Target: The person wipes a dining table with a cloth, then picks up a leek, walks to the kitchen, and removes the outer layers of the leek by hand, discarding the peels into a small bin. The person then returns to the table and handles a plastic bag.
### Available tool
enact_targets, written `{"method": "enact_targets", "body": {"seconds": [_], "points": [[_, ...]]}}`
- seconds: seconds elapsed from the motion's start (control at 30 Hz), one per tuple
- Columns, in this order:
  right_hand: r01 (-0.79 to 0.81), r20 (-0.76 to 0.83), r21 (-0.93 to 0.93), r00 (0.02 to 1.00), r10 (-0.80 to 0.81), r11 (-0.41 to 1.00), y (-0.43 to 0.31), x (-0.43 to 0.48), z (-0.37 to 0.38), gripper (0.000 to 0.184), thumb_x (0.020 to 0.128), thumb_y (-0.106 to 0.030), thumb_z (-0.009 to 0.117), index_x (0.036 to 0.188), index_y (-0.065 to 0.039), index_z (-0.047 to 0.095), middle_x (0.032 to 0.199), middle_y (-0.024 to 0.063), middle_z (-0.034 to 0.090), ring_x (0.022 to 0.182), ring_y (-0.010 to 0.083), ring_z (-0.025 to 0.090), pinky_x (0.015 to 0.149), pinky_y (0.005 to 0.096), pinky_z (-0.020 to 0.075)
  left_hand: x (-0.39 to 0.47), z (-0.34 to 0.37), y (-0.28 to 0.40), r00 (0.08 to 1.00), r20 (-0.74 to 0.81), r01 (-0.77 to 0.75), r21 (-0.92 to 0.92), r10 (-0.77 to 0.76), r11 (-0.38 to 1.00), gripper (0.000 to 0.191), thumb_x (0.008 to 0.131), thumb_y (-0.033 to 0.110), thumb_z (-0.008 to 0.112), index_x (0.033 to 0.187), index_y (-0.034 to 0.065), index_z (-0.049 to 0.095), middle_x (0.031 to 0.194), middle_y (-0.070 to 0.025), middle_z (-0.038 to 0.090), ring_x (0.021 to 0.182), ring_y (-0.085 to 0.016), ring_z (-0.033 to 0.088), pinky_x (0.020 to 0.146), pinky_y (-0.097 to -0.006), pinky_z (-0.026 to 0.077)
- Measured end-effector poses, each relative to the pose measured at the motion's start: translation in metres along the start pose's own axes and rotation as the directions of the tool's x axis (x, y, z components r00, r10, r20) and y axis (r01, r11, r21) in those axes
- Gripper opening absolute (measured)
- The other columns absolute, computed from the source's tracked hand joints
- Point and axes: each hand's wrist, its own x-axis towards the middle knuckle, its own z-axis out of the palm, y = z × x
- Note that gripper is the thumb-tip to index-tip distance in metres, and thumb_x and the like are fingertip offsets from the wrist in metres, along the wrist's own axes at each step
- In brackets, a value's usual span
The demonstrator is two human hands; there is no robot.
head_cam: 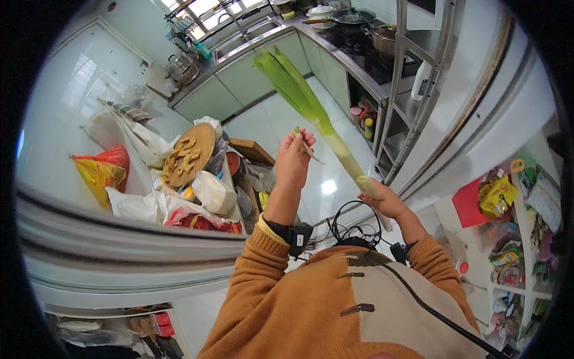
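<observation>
A long leek or large green onion slants across the middle, its green leaves pointing toward the sink. My right hand grips its white lower stem, and the pale bottom end shows below the fingers. In the same hand sits a short cut stem piece, its round cut end facing up. My left hand is raised to the left of the long stem, apart from it. Pinched in its fingers is a thin, pale peel strip with a small green bit at the top.
Left of me, a round wooden board holds brown root pieces, probably ginger, among plastic bags. Ahead are a sink and a stove with a lidded pot. A metal rack and filled shelves stand at right.
</observation>
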Motion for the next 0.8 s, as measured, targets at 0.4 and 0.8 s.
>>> {"method": "enact_targets", "body": {"seconds": [0.4, 0.8], "points": [[0.061, 0.084, -0.204, 0.995, -0.045, 0.977, -0.019, 0.202, -0.048, 0.038, 0.089, -0.006, 0.063, 0.125, -0.006, 0.053, 0.104, 0.0069, 0.066, 0.100, 0.0191, 0.063, 0.088, 0.0331, 0.0488, 0.151, -0.003, 0.011, 0.941, -0.221, -0.272, -0.045, 0.256, 0.961, 0.018, 0.100, 0.024, 0.056, 0.107, 0.0081, 0.059, 0.102, -0.0013, 0.062, 0.094, -0.012, 0.057, 0.074, -0.0265, 0.042], [0.106, -0.194, -0.873, 0.820, -0.539, 0.476, -0.062, 0.466, 0.026, 0.054, 0.077, 0.002, 0.063, 0.128, -0.013, 0.051, 0.109, 0.0148, 0.060, 0.103, 0.0370, 0.056, 0.088, 0.0473, 0.0437, 0.382, -0.107, 0.105, 0.715, -0.473, -0.505, 0.161, 0.516, 0.848, 0.044, 0.087, 0.035, 0.075, 0.106, 0.0045, 0.050, 0.091, -0.0003, 0.053, 0.078, -0.008, 0.048, 0.068, -0.0221, 0.040]]}}
